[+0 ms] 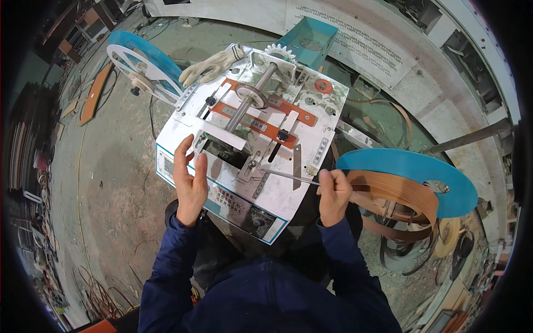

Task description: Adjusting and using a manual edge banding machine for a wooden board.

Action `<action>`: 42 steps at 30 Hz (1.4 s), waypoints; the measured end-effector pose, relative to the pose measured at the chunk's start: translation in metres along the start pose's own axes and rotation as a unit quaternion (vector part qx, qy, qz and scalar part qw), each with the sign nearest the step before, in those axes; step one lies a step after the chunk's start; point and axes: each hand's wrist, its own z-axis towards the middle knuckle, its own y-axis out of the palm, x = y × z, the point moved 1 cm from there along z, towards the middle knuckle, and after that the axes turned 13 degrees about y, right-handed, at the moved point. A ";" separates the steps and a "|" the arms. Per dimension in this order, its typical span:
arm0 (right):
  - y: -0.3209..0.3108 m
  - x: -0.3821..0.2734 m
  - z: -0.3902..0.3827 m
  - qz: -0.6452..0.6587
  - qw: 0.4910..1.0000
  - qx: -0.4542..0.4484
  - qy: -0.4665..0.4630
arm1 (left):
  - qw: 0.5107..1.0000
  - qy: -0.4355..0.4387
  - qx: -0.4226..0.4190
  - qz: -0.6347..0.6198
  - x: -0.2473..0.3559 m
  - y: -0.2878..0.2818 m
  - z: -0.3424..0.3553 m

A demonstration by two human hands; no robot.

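A white benchtop machine (177,133) with orange strips (252,123) and a steel shaft (244,111) carrying a round disc stands in front of me. My right hand (334,197) is closed around what looks like a screwdriver (291,177); its handle is hidden in the fist. The thin metal shaft points left, its tip close to a small bracket with a bolt (252,164) near the machine's front edge. My left hand (190,186) is open, fingers apart, over the front left edge beside a white bar (222,136). It holds nothing.
A pale work glove (214,65) lies on the machine's back left. A blue and white reel (150,64) is mounted left; right is a blue disc (411,172) with a roll of brown edge banding (397,191). A teal tray (308,44) sits behind. Loose strips (97,94) lie on the floor.
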 end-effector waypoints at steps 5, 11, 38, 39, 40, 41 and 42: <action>-0.002 -0.005 -0.002 -0.051 0.994 -0.099 0.009 | 0.998 0.040 -0.039 0.039 0.009 0.006 0.010; -0.015 -0.023 0.006 -0.028 0.972 -0.219 0.074 | 0.982 0.147 -0.052 0.110 0.012 0.020 0.019; 0.094 -0.194 0.206 -0.206 0.922 -0.042 -0.326 | 0.942 0.326 0.033 0.074 0.003 0.068 0.068; 0.109 -0.195 0.213 -0.208 0.918 -0.050 -0.333 | 0.941 0.329 0.032 0.071 0.003 0.066 0.068; 0.124 -0.196 0.219 -0.242 0.907 -0.052 -0.341 | 0.944 0.321 0.032 0.071 0.006 0.064 0.068; 0.138 -0.196 0.224 -0.276 0.894 -0.054 -0.348 | 0.944 0.317 0.042 0.074 0.007 0.062 0.068; 0.153 -0.196 0.228 -0.294 0.886 -0.059 -0.353 | 0.945 0.319 0.034 0.067 0.008 0.060 0.069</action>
